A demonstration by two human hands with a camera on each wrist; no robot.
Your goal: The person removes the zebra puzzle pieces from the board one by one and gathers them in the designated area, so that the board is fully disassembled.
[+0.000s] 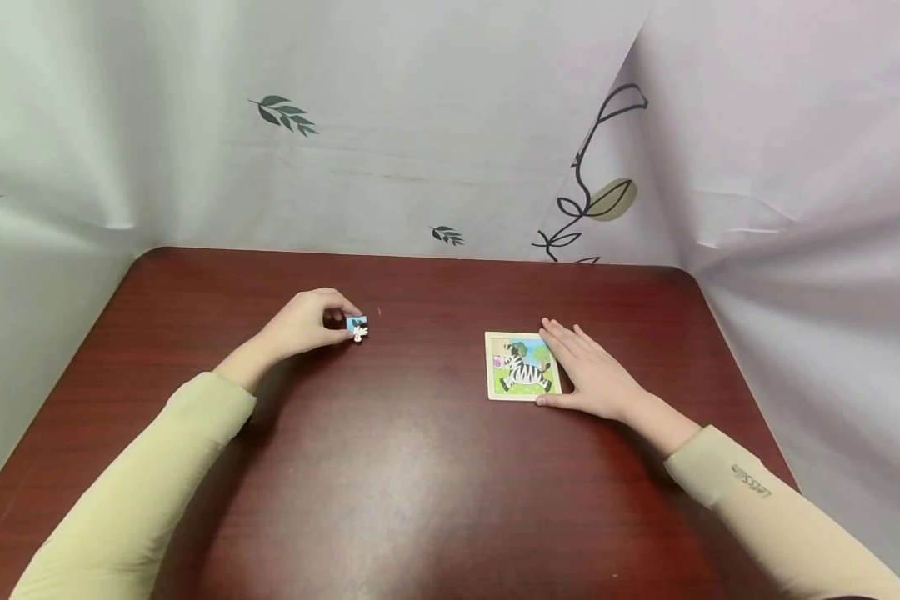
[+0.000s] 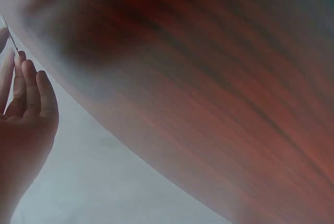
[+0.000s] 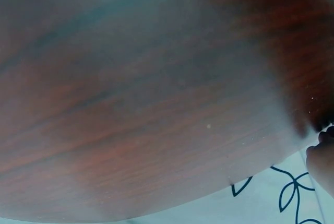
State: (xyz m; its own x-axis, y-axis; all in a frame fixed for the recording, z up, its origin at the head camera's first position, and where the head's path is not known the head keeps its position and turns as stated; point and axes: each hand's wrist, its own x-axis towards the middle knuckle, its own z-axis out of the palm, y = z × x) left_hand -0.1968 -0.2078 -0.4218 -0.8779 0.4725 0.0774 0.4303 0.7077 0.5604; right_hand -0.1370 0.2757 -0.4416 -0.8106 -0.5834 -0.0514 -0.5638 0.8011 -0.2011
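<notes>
White cloth [image 1: 390,158], printed with leaves and a dark vine, hangs behind and at both sides of the table. Tabletop [image 1: 420,492]: dark red-brown wood grain, rounded far corners. Two pale sleeves [image 1: 131,479] reach in from the near side; the right one bears dark lettering.

Right hand [image 1: 588,371]: fingers straight, thumb spread wide, resting against the right edge of the zebra puzzle board [image 1: 523,367]; not curled round it. Left hand [image 1: 303,325]: thumb and fingertips nearly closed, pinching a small jigsaw piece between them.

Board: lies flat on the table, right of centre, pale frame; zebra, trees and grass pictured, plain tan patch at upper left. Jigsaw piece [image 1: 357,327]: blue, black and white, well left of the board; seen thin, edge-on, from the left wrist. Cannot tell whether it touches the wood.
</notes>
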